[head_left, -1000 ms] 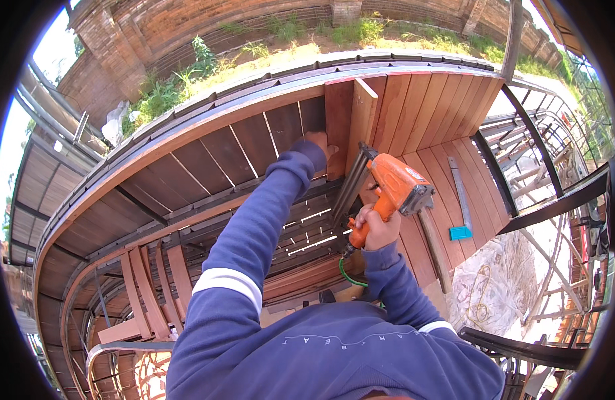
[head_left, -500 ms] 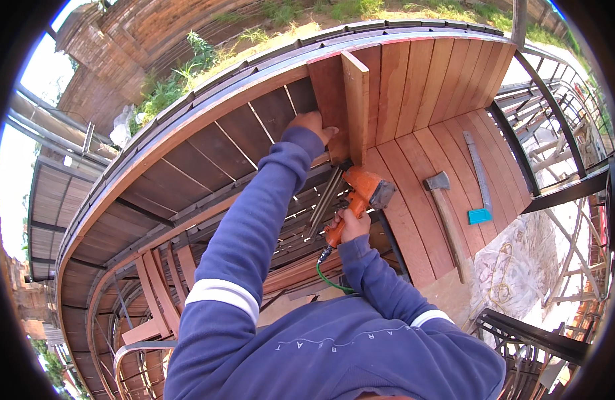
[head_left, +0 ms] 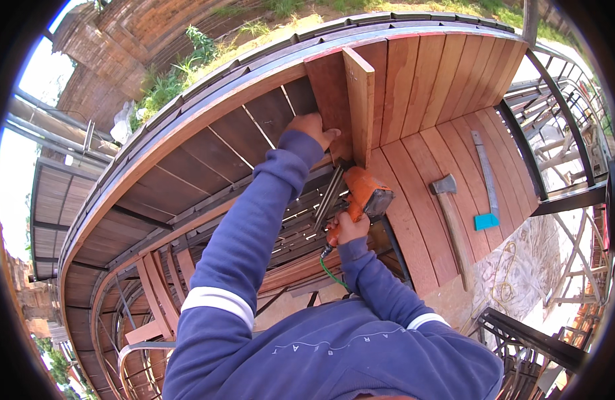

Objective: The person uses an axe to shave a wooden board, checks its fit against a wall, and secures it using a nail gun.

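Note:
My right hand (head_left: 351,228) is wrapped round the handle of an orange nail gun (head_left: 366,189), from which a green air hose (head_left: 332,272) trails. Its nose meets the lower end of a reddish wooden plank (head_left: 332,93) in the bench's backrest. Higher up, my left hand (head_left: 309,129) grips that plank's left edge, thumb across its front and the other fingers mostly hidden. A second board (head_left: 359,100) stands edge-out against the backrest, just right of the plank.
On the slatted wooden seat (head_left: 414,220) lie a hatchet (head_left: 449,210) and a try square (head_left: 484,177) with a turquoise handle. Dark backrest panels (head_left: 207,143) curve away leftward. Loose wood strips (head_left: 154,293) sit lower left. Black metal framing (head_left: 567,200) borders the right.
The view has shifted slightly, so the seat and its tools appear a little farther right. Both hands keep their holds, with the nail gun still at the plank's lower end.

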The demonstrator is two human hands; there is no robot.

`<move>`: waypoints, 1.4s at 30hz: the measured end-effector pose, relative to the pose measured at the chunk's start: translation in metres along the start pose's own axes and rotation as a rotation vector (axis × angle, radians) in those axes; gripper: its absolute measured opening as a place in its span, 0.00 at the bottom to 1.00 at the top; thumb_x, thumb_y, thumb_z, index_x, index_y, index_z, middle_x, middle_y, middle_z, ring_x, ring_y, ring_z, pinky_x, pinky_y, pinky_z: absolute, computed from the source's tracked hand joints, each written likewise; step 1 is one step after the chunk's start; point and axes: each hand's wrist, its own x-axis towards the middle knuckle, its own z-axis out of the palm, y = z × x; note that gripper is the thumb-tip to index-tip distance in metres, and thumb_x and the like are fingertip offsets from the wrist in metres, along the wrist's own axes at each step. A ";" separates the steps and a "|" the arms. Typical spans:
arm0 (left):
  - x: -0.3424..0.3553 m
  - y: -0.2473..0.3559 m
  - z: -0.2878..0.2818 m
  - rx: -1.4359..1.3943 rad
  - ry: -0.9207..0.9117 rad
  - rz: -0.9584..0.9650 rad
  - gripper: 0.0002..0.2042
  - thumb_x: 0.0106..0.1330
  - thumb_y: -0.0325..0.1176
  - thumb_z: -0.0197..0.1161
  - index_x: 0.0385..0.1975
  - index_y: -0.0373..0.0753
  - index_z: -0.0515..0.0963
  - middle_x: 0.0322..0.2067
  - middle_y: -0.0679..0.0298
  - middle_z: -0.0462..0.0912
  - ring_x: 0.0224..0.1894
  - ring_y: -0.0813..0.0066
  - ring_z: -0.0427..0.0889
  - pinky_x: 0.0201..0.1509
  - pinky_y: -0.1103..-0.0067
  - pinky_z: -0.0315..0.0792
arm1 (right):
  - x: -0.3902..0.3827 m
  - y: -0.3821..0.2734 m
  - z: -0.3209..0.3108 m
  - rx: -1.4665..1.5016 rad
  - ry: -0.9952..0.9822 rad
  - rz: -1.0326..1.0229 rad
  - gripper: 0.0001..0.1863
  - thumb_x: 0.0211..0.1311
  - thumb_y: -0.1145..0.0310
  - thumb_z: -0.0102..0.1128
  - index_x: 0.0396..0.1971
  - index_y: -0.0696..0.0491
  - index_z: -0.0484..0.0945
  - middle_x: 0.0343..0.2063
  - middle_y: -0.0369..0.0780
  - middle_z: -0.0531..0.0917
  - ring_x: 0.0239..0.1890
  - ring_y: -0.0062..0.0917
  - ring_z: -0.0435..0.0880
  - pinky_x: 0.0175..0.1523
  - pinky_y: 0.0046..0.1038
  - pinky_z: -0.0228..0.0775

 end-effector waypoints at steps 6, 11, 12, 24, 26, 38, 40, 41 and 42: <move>-0.003 -0.003 0.001 0.022 0.006 -0.001 0.23 0.59 0.50 0.68 0.35 0.30 0.81 0.37 0.42 0.83 0.43 0.46 0.83 0.49 0.62 0.76 | 0.008 0.022 -0.008 -0.144 -0.004 -0.059 0.09 0.54 0.79 0.53 0.37 0.61 0.72 0.17 0.39 0.75 0.17 0.24 0.74 0.23 0.30 0.71; -0.005 0.005 -0.002 0.000 0.012 -0.048 0.23 0.59 0.49 0.68 0.38 0.30 0.81 0.39 0.43 0.83 0.46 0.47 0.82 0.52 0.63 0.75 | 0.001 -0.006 -0.002 -0.198 -0.082 -0.017 0.07 0.55 0.77 0.52 0.35 0.59 0.69 0.17 0.40 0.74 0.17 0.25 0.74 0.22 0.29 0.70; -0.005 0.005 -0.003 0.004 0.024 -0.049 0.23 0.59 0.49 0.68 0.39 0.31 0.81 0.40 0.43 0.83 0.46 0.48 0.82 0.52 0.64 0.75 | -0.013 -0.024 0.005 -0.131 -0.078 -0.001 0.09 0.55 0.78 0.52 0.37 0.58 0.69 0.18 0.40 0.74 0.17 0.25 0.74 0.22 0.29 0.70; -0.028 0.012 0.014 0.080 0.062 -0.191 0.23 0.60 0.54 0.66 0.38 0.38 0.83 0.40 0.49 0.85 0.47 0.50 0.83 0.54 0.65 0.75 | -0.182 -0.277 -0.077 -0.519 -0.432 -0.464 0.18 0.54 0.73 0.50 0.46 0.62 0.72 0.26 0.41 0.74 0.28 0.22 0.73 0.34 0.24 0.66; -0.049 0.025 0.009 0.003 0.145 -0.125 0.26 0.59 0.59 0.63 0.39 0.37 0.82 0.38 0.48 0.85 0.46 0.50 0.84 0.52 0.65 0.76 | -0.192 -0.303 -0.102 -0.791 -0.342 -0.585 0.17 0.55 0.75 0.50 0.46 0.62 0.73 0.26 0.40 0.74 0.28 0.21 0.72 0.35 0.24 0.65; -0.039 0.133 -0.006 0.068 0.380 -0.294 0.23 0.65 0.50 0.47 0.39 0.38 0.84 0.35 0.45 0.85 0.42 0.45 0.84 0.53 0.60 0.76 | -0.086 -0.373 -0.262 -1.519 0.029 -0.592 0.36 0.56 0.73 0.58 0.67 0.59 0.61 0.51 0.58 0.78 0.55 0.50 0.78 0.57 0.38 0.70; -0.069 0.143 0.007 0.079 0.415 -0.295 0.23 0.66 0.50 0.48 0.35 0.38 0.84 0.33 0.45 0.85 0.40 0.46 0.84 0.51 0.60 0.77 | -0.066 -0.382 -0.273 -1.592 0.082 -0.557 0.35 0.55 0.73 0.58 0.66 0.58 0.63 0.48 0.58 0.79 0.51 0.51 0.79 0.54 0.41 0.71; -0.082 0.143 0.015 0.068 0.508 -0.280 0.22 0.65 0.50 0.51 0.30 0.35 0.83 0.31 0.46 0.85 0.37 0.46 0.84 0.46 0.60 0.78 | -0.056 -0.387 -0.276 -1.639 0.107 -0.551 0.35 0.55 0.73 0.58 0.66 0.57 0.63 0.46 0.57 0.80 0.50 0.52 0.79 0.53 0.42 0.71; -0.098 0.145 0.019 0.035 0.553 -0.283 0.22 0.65 0.49 0.53 0.30 0.35 0.83 0.30 0.46 0.85 0.36 0.46 0.85 0.45 0.60 0.78 | -0.046 -0.394 -0.282 -1.690 0.140 -0.546 0.35 0.55 0.73 0.58 0.66 0.56 0.64 0.45 0.57 0.80 0.49 0.52 0.79 0.51 0.43 0.72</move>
